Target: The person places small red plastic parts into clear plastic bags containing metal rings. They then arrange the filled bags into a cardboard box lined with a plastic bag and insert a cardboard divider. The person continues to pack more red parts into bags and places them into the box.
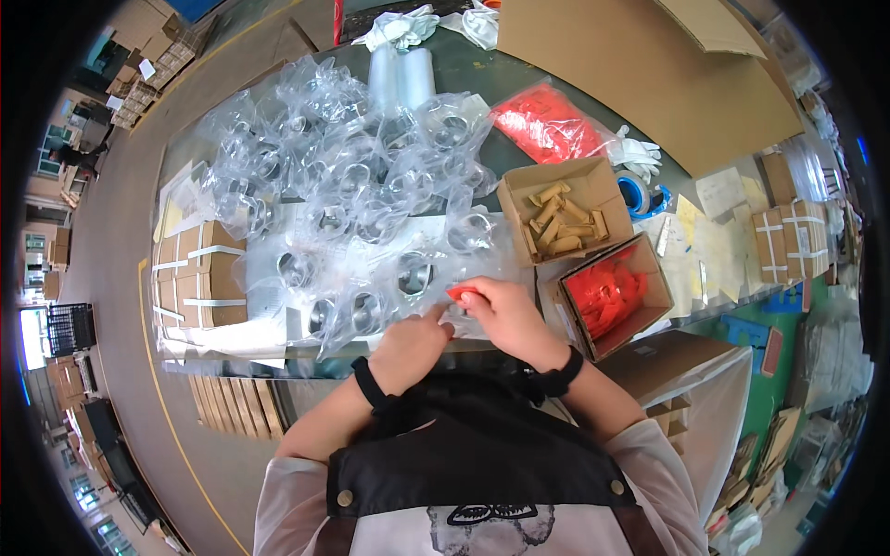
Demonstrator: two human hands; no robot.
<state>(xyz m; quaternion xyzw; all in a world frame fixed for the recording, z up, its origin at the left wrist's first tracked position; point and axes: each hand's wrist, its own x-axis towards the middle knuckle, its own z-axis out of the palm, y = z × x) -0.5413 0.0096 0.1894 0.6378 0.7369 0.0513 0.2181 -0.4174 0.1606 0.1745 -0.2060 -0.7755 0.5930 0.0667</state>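
Note:
My right hand (507,317) is closed, pinching a small red piece (459,291), perhaps plastic, between thumb and fingers. Close beside it is my left hand (411,350), its fingers bent together at the near edge of the clear plastic bags. What it grips, if anything, is hidden. Just beyond both hands, a metal ring (414,275) lies inside clear plastic. Several more bagged metal rings (355,176) spread over the far left of the table. To the right of my right hand stands a cardboard box of red pieces (619,289).
Behind the red pieces sits an open box of tan rolled pieces (565,222). A bag of red items (549,122), white gloves (635,153) and blue tape (636,195) lie farther back. Strapped cartons (199,278) stand at the left, and a large cardboard sheet (640,79) at the far right.

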